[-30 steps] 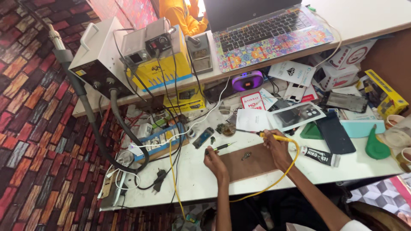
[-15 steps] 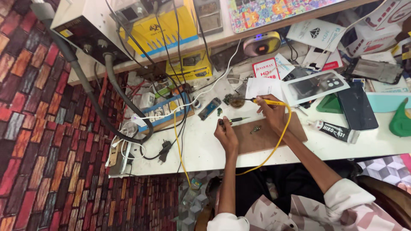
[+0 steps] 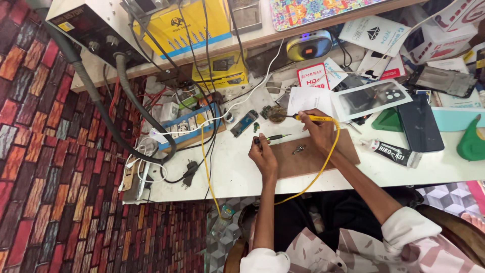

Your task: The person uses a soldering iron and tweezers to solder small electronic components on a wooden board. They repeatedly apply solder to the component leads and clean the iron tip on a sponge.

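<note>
My right hand [image 3: 319,132] grips a yellow soldering iron [image 3: 314,118] whose yellow cable [image 3: 323,167] loops back toward my body. The iron's tip points left at a round brass cleaning pad [image 3: 277,114]. My left hand [image 3: 262,155] pinches a thin dark tool [image 3: 275,137], possibly tweezers, near the left end of a brown wooden board [image 3: 303,161]. A small metal part [image 3: 298,149] lies on the board between both hands. A small blue circuit board [image 3: 244,123] lies just beyond my left hand.
A blue power strip [image 3: 184,126] with plugs and tangled wires sits at left. A grey-hosed station [image 3: 86,25] and yellow boxes [image 3: 182,23] stand at the back. A dark phone [image 3: 419,129], a glue tube [image 3: 396,152], green pads [image 3: 472,144] and packaging crowd the right.
The view has tilted down and closer to the bench. My right hand has swung the iron's tip left toward the brass pad; my left hand stays at the board's left end.
</note>
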`<state>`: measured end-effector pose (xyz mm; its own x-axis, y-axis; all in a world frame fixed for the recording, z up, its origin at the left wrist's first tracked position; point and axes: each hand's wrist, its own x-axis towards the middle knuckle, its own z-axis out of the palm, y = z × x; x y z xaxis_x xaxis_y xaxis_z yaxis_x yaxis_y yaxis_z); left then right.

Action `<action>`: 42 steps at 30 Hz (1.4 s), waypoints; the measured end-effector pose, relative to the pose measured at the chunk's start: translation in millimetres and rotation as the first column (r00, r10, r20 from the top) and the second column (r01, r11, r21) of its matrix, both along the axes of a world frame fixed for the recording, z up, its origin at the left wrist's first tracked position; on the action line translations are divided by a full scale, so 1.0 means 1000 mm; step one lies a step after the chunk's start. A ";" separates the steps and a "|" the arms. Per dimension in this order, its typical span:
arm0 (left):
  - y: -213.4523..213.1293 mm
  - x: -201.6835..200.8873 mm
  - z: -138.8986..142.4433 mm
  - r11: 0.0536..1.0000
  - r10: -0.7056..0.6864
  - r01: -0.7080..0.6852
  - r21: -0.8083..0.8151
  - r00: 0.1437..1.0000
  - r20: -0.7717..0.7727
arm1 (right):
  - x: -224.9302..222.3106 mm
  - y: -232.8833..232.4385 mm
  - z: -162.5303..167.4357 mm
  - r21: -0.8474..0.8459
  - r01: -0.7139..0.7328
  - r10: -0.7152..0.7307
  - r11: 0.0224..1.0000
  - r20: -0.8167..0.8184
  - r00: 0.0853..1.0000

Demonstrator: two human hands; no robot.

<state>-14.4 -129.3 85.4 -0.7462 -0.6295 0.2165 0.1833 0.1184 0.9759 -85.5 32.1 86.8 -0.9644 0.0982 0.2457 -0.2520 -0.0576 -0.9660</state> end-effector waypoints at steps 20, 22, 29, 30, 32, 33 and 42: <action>0.000 -0.008 -0.003 0.997 -0.047 0.048 0.057 0.999 -0.014 | 0.017 0.081 0.004 -0.300 0.159 -0.173 0.941 -0.021 0.985; 0.000 -0.010 -0.003 0.997 -0.041 0.045 0.057 0.997 -0.058 | 0.015 0.079 -0.001 -0.247 0.181 -0.195 0.952 -0.034 0.980; 0.001 -0.015 -0.012 0.998 -0.066 0.067 0.017 0.996 -0.055 | 0.032 0.078 0.007 -0.234 0.135 -0.147 0.963 -0.033 0.989; 0.001 -0.016 -0.013 0.998 -0.069 0.069 0.012 0.996 -0.053 | 0.033 0.081 0.010 -0.211 0.119 -0.142 0.970 -0.095 0.985; 0.001 -0.014 -0.018 0.997 -0.075 0.076 0.026 0.996 -0.047 | 0.039 0.091 0.013 -0.234 0.092 -0.128 0.968 -0.143 0.981; 0.000 -0.014 -0.019 0.997 -0.066 0.068 0.031 0.997 -0.042 | 0.042 0.093 0.014 -0.246 0.068 -0.111 0.967 -0.165 0.980; -0.002 -0.010 -0.026 0.997 -0.062 0.066 0.047 0.995 -0.073 | 0.038 0.069 -0.011 -0.384 0.182 -0.220 0.905 -0.056 0.974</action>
<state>-24.6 -131.0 59.3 -0.7691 -0.5923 0.2403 0.2583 0.0558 0.9644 -47.0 100.8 75.8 -0.8881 0.3903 0.2427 -0.3865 -0.3485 -0.8539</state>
